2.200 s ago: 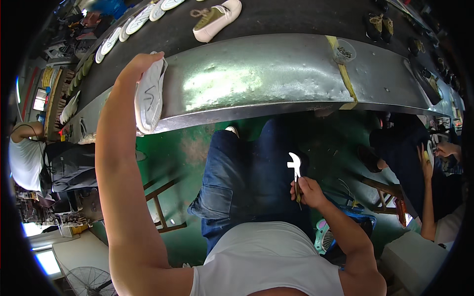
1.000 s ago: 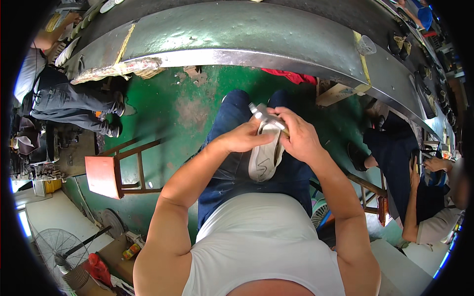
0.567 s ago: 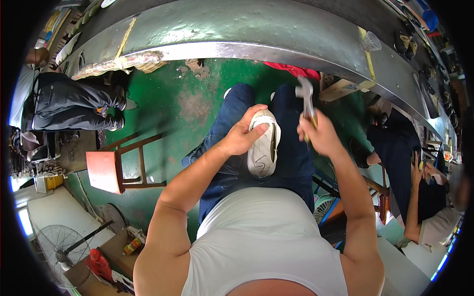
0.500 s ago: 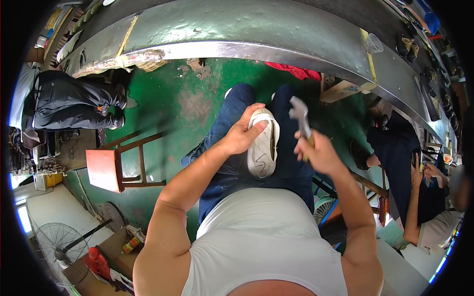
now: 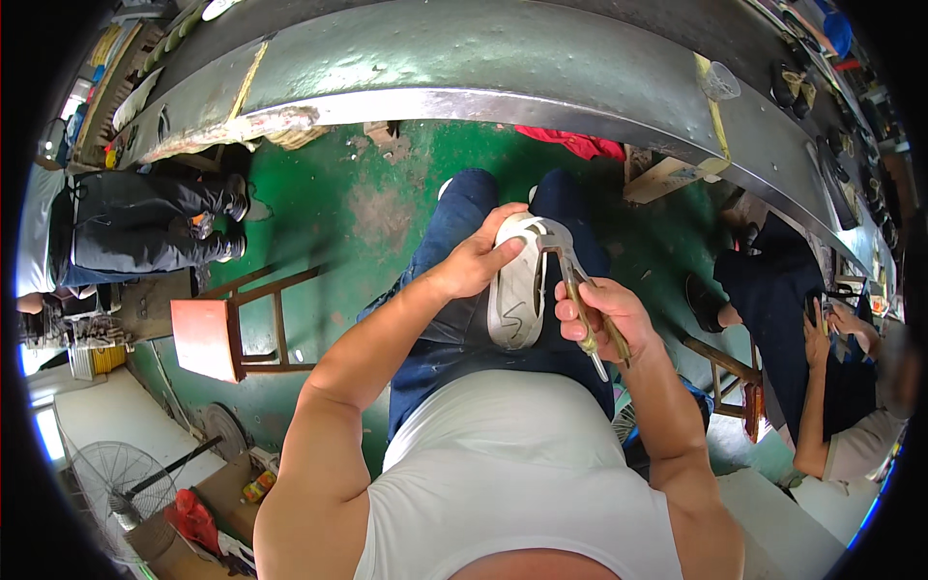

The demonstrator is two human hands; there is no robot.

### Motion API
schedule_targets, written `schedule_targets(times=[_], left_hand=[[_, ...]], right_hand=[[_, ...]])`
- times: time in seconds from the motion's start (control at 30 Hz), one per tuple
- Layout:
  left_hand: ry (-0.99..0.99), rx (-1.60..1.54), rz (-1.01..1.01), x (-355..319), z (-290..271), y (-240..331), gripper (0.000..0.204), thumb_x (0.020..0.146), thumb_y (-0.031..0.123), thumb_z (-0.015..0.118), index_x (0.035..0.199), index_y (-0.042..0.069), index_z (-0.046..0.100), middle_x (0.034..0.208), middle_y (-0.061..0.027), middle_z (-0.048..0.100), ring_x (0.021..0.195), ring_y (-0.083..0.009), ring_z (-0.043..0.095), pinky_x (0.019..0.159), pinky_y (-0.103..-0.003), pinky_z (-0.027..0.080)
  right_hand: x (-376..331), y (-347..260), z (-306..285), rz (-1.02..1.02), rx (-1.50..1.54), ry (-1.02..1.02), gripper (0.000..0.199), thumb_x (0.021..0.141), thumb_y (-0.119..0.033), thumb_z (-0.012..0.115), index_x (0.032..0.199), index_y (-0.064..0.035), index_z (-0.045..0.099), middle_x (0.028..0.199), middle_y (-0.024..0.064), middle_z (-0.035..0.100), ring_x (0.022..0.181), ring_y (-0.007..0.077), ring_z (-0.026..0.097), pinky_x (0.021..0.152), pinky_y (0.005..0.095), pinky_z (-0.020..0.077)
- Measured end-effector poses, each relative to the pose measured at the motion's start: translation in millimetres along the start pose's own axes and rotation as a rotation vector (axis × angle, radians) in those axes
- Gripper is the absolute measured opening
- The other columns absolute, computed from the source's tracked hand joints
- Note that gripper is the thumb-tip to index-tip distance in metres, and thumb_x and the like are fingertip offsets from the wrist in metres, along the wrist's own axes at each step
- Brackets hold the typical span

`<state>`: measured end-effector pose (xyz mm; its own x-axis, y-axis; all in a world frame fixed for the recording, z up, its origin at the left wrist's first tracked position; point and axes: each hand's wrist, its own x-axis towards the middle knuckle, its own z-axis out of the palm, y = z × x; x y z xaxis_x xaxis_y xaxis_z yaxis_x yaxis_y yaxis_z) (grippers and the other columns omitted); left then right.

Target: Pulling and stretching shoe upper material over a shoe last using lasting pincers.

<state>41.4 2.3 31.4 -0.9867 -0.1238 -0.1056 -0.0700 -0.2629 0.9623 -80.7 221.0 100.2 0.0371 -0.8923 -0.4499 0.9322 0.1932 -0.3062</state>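
Observation:
A white shoe (image 5: 514, 307) with a dark zigzag line at its near end lies over my lap. My left hand (image 5: 476, 261) is closed around its far end, thumb on top. My right hand (image 5: 609, 314) grips lasting pincers (image 5: 570, 275) by their two handles. Their metal head reaches over the far right edge of the shoe, close to my left thumb. Whether the jaws pinch the shoe's material is too small to tell.
A long metal-topped bench (image 5: 406, 68) runs across the far side. To my left stands a wooden stool (image 5: 208, 338), with a fan (image 5: 116, 493) behind it. One person stands at far left (image 5: 145, 217); another sits at right, hands (image 5: 831, 329) at work. Red cloth (image 5: 570, 142) lies under the bench.
The pincers, held upright and apart from the shoe earlier, have come left and down so their head is at the shoe's far end. My left hand keeps its hold.

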Motion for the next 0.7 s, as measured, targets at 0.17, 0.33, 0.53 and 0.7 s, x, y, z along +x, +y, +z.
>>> schedule_targets(times=[0.17,0.33,0.53,0.7], left_hand=[[0.083,0.12,-0.086,1.7,-3.1,-8.8,0.053,0.107,0.027,0.046,0.153,0.01,0.025,0.136,-0.01,0.05,0.128,-0.0188,0.044,0.11,-0.032,0.035],[0.166,0.185,-0.134,8.1,2.3,0.1,0.051,0.106,0.028,0.049,0.149,0.007,0.033,0.13,-0.0131,0.057,0.121,-0.0204,0.051,0.105,-0.032,0.04],[0.337,0.005,-0.093,8.9,-6.2,-26.7,0.042,0.103,0.018,0.056,0.142,0.007,0.047,0.121,-0.0079,0.062,0.111,-0.0144,0.056,0.099,-0.029,0.045],[0.299,-0.216,-0.079,-3.0,-7.1,-11.7,0.043,0.098,0.012,0.063,0.14,0.007,0.051,0.116,-0.0051,0.064,0.103,-0.0133,0.06,0.091,-0.029,0.05]], right_hand=[[9.5,-3.6,16.9,0.058,-0.694,0.289,0.026,0.097,-0.016,0.055,0.117,0.0005,0.057,0.103,0.0133,0.067,0.09,0.0222,0.068,0.061,0.0313,0.0572],[19.7,-21.1,10.0,0.096,-1.007,0.274,0.018,0.097,-0.015,0.055,0.106,0.0013,0.058,0.096,0.0111,0.069,0.08,0.0189,0.068,0.059,0.0306,0.0553],[50.0,-1.7,-34.4,-0.306,-1.585,0.362,0.026,0.098,-0.022,0.058,0.087,0.0011,0.057,0.067,0.0189,0.064,0.067,0.0368,0.067,0.063,0.0422,0.0522],[42.0,0.2,-26.8,-0.394,-1.925,0.429,0.029,0.096,-0.025,0.06,0.084,0.0008,0.056,0.072,0.0214,0.066,0.072,0.042,0.066,0.066,0.0487,0.0513]])
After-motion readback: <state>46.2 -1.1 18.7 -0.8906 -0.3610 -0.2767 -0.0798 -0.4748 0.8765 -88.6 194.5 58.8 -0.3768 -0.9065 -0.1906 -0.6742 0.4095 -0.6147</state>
